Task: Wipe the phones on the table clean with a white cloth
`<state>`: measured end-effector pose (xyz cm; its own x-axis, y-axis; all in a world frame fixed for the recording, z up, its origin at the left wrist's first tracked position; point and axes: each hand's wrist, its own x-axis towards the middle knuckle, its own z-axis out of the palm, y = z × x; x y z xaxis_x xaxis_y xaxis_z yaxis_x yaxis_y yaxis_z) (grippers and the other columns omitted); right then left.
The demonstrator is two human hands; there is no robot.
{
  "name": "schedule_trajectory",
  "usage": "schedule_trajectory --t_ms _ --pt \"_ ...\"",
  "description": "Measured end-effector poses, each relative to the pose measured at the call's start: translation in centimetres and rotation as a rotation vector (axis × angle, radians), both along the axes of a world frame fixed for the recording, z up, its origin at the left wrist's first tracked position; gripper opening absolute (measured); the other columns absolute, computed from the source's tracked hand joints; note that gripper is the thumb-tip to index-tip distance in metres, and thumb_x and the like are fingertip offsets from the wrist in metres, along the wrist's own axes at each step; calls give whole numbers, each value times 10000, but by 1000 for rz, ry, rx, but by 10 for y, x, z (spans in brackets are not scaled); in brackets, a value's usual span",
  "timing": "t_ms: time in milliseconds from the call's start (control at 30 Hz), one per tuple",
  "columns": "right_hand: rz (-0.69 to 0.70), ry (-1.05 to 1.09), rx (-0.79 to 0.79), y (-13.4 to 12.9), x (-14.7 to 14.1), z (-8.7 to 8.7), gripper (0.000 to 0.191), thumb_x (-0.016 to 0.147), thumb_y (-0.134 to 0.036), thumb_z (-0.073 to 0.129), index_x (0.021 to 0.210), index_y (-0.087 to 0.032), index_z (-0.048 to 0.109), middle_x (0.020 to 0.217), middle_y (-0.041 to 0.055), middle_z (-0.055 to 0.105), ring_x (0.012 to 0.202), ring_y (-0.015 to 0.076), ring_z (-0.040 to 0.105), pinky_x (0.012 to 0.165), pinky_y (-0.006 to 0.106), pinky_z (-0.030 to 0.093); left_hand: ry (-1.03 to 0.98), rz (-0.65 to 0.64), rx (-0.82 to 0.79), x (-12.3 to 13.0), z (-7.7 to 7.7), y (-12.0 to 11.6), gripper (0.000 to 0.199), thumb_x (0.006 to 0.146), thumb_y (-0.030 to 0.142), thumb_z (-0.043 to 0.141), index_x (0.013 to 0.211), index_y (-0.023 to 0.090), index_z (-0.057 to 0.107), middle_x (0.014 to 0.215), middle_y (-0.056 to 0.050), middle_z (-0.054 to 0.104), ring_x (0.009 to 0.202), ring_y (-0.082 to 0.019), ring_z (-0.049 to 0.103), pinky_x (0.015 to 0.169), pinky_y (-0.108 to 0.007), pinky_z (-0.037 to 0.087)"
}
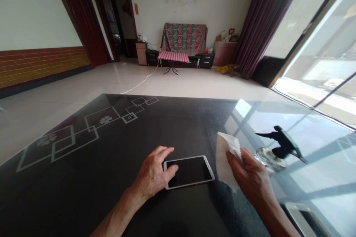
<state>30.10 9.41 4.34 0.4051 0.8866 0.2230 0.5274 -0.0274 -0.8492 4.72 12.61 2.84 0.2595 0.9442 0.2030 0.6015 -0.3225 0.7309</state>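
Observation:
A white-framed smartphone [190,172] with a dark screen rests face up on the glossy black table. My left hand [154,172] is at its left end, thumb over the screen's edge and fingers stretched past the top corner; the fingers are apart and not wrapped round it. My right hand [251,172] pinches a white paper tissue [224,159], which hangs down just right of the phone. Behind that hand a clear spray bottle [274,157] with a black trigger head stands on the table, partly hidden by the hand.
On the black table [178,126], window light reflects at the right, and pale square patterns run along the left. A second phone-like device [307,220] lies at the lower right. Across the floor are a striped-topped small table [174,57] and a cloth-covered object [183,39].

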Motion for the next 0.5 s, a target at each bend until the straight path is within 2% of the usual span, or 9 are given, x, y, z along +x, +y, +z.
schedule_trajectory --t_ms 100,200,367,500 --pt "16 -405 55 0 9 -1 240 762 -322 485 832 -212 686 772 23 597 651 159 549 599 266 398 242 -78 -71 -12 -3 -1 770 559 456 777 1255 202 567 1306 -93 511 1148 -316 499 958 -412 452" --pt "95 -532 -9 -2 2 -10 283 787 -275 443 940 -226 677 753 8 561 653 150 550 610 257 403 335 -111 -109 -14 -12 -7 979 465 535 810 1325 190 496 1383 -114 428 1221 -341 425 1018 -438 413" --pt "171 -736 -51 -3 -11 -21 351 788 -203 466 1086 -252 644 806 14 528 694 156 548 614 252 401 371 -103 -18 -10 -26 -7 869 492 494 811 1262 191 546 1380 -118 422 1225 -341 404 1039 -446 389" --pt "243 -842 -134 -2 -22 -24 435 762 -113 471 1151 -247 615 890 41 526 777 176 548 647 255 416 370 -126 17 -12 -28 -1 828 476 477 819 1212 185 577 1308 -109 452 1137 -313 448 996 -426 421"
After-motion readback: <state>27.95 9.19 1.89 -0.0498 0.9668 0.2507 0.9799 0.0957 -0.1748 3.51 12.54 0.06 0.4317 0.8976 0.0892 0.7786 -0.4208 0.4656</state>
